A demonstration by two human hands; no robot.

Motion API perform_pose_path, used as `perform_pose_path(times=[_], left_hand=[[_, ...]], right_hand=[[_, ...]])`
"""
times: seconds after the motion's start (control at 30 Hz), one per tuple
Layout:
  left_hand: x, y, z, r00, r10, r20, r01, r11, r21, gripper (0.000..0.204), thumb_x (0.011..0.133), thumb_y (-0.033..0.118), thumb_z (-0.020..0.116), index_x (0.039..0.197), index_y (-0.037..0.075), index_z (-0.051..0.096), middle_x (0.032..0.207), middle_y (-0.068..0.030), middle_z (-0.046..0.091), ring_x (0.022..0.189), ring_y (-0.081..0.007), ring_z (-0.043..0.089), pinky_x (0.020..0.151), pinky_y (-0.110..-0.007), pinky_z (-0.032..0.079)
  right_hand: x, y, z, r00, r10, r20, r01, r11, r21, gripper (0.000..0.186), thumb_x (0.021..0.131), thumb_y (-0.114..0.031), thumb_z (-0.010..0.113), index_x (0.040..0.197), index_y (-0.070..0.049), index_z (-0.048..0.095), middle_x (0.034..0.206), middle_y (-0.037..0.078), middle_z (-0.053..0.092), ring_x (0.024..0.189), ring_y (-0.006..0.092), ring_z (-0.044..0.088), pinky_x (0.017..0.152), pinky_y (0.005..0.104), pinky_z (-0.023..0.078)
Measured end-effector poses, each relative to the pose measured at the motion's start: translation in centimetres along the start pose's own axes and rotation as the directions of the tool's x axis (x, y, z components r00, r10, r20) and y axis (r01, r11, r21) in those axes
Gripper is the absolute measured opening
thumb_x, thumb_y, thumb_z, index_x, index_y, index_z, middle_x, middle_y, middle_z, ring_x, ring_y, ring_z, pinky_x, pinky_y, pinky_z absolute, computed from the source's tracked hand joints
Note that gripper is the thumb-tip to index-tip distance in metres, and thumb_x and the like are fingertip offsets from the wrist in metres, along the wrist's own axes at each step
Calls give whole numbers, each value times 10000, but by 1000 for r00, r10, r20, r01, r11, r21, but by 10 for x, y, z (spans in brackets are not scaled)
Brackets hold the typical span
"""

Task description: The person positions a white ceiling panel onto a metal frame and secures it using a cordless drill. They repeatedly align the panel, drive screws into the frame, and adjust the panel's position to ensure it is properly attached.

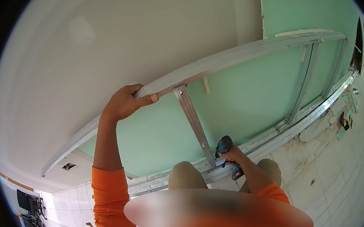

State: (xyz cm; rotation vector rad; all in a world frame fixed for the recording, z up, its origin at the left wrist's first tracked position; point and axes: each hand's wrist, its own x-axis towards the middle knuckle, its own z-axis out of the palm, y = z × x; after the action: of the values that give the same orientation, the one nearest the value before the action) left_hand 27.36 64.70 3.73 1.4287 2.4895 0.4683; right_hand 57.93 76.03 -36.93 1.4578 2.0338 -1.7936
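My left hand (126, 102) is closed around the top metal track (248, 52) of a low stud frame, thumb on its front face. The frame stands against a green wall board (248, 97). My right hand (233, 154) grips a blue and black cordless driver (224, 145) down low. Its nose points at the foot of a slanted metal stud (193, 121), where the stud meets the bottom track (293, 129). Both my arms wear orange sleeves. My knees (185, 174) show below the driver.
Two more metal studs (306, 77) stand farther right in the frame. Plaster rubble and scraps (319, 132) lie on the pale tiled floor (339, 196) along the bottom track. A white wall fills the left. Dark equipment (29, 204) sits at the lower left.
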Motion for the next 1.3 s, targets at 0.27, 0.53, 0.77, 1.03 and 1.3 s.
perform_pose_path(times=[0.27,0.53,0.77,1.03,1.3], left_hand=[[-5,2,-4,998,44,44,-44,999,9,1087,593,793,727,1243,-74,644,1106,-298,681,1059,-410,672,910,-451,536],[-3,-5,-1,996,83,-21,-82,994,66,1018,586,827,703,1173,-5,703,1063,-244,705,1007,-388,674,888,-433,518],[-6,-9,0,992,108,-64,-104,992,69,1122,559,857,690,1268,-11,657,1218,-276,655,1174,-420,615,976,-464,498],[-9,-11,-4,984,175,-17,-175,984,13,1183,562,914,629,1269,-34,647,1213,-274,657,1180,-429,611,990,-473,491],[-6,-15,-1,980,196,-40,-195,981,18,1205,555,915,638,1272,-53,635,1233,-302,636,1188,-439,603,992,-485,489]], right_hand=[[-34,-13,-15,997,32,-66,-31,999,18,351,822,-359,764,938,-39,680,669,99,656,473,213,627,462,362,535],[-33,-7,21,995,62,-77,-53,991,122,395,822,-332,786,1050,-33,665,776,119,674,514,237,642,465,385,541],[-43,16,17,956,251,154,-292,745,600,372,856,-352,793,1027,-54,650,790,115,661,582,243,642,491,407,550],[-93,14,6,938,220,268,-346,650,677,399,900,-352,746,1074,-24,598,774,124,680,575,215,640,528,368,559],[-100,5,48,985,158,-74,-84,800,595,310,870,-217,768,1046,-51,574,787,127,672,518,222,617,472,395,538]])
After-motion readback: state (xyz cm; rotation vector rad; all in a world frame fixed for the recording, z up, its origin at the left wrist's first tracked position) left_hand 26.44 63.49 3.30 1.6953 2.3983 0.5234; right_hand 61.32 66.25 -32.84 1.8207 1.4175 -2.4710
